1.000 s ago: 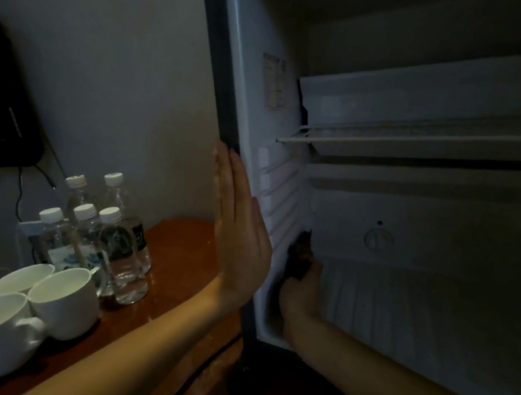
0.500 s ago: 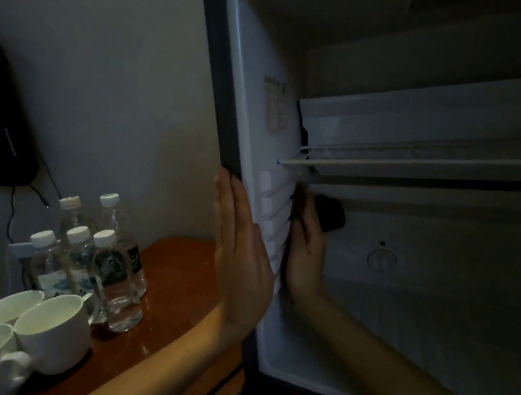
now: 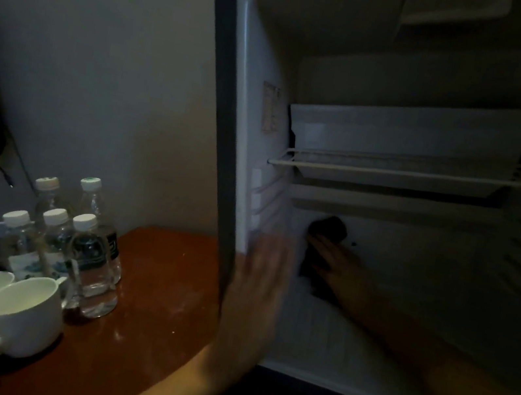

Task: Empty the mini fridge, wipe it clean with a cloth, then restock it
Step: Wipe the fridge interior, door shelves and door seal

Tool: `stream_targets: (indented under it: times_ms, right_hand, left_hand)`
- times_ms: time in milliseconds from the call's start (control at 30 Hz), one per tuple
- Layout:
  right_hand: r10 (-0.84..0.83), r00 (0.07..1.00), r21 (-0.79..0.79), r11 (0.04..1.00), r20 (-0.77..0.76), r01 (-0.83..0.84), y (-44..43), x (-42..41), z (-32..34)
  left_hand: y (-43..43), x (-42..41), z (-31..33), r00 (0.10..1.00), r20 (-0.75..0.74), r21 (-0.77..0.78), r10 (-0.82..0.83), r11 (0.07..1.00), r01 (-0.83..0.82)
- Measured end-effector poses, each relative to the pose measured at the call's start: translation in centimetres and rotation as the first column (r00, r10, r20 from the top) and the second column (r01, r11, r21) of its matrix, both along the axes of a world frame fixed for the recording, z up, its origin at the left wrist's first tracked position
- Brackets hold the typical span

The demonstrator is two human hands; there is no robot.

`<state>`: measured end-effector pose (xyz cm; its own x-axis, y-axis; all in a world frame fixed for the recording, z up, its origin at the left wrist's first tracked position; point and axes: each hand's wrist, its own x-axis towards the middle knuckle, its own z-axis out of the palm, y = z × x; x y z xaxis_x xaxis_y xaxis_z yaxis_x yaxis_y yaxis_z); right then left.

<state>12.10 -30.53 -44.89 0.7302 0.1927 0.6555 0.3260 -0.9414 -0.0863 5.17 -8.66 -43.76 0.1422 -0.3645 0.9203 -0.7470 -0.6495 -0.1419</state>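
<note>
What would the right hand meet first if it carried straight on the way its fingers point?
Probably the fridge's left inner wall: the right hand, over the dark cloth, points up-left toward it, though depth is unclear.

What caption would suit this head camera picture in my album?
Right hand presses a dark cloth inside the open mini fridge while the left hand braces its front edge.
</note>
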Motion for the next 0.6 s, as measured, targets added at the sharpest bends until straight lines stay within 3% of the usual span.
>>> stream_targets:
  times_ms: [33, 100, 133, 167, 233, 267, 300, 467, 600]
  right_hand:
    - [0.027, 0.992, -0.146, 0.989, 0.127, -0.008, -0.7, -0.2, 0.4]
    - [0.076, 0.969, -0.435, 0.9, 0.236, 0.035, -3.0, 0.0, 0.4]
    - [0.11, 0.963, -0.494, 0.869, 0.244, 0.026, -4.1, 0.5, 0.3]
    - [0.125, 0.967, -0.508, 0.861, 0.222, 0.005, -4.6, 0.4, 0.6]
    - [0.138, 0.968, -0.554, 0.833, 0.21, 0.001, -4.6, 0.5, 1.5]
    - [0.144, 0.971, -0.601, 0.8, 0.193, 0.001, -4.0, 0.6, 2.3]
    - [0.139, 0.976, -0.627, 0.779, 0.17, -0.002, -3.1, 1.0, 2.9]
    - [0.168, 0.944, -0.473, 0.881, 0.285, -0.014, 1.5, 4.0, 5.1]
    - [0.267, 0.903, -0.669, 0.743, 0.338, 0.03, 0.0, 3.8, 6.2]
  left_hand:
    - [-0.9, 0.1, -2.0, 0.998, -0.038, 0.111, -0.06, 0.992, 0.063]
    - [-2.4, 0.1, -4.5, 0.923, -0.383, 0.177, -0.037, 0.978, 0.113]
    - [-2.8, 0.2, -4.6, 0.795, -0.604, 0.202, 0.048, 0.975, 0.095]
    - [-3.1, 0.8, -4.4, 0.678, -0.723, 0.251, 0.131, 0.965, 0.08]
    - [-3.3, 2.9, -4.7, 0.624, -0.734, 0.408, 0.268, 0.909, 0.09]
    - [-3.8, 3.5, -4.5, 0.547, -0.783, 0.428, 0.296, 0.894, 0.129]
    - [-4.2, 3.9, -4.3, 0.526, -0.796, 0.426, 0.3, 0.895, 0.134]
    - [-5.5, 4.7, -4.6, 0.534, -0.81, 0.345, 0.243, 0.933, 0.099]
    - [-5.4, 4.9, -4.5, 0.534, -0.825, 0.287, 0.185, 0.951, 0.114]
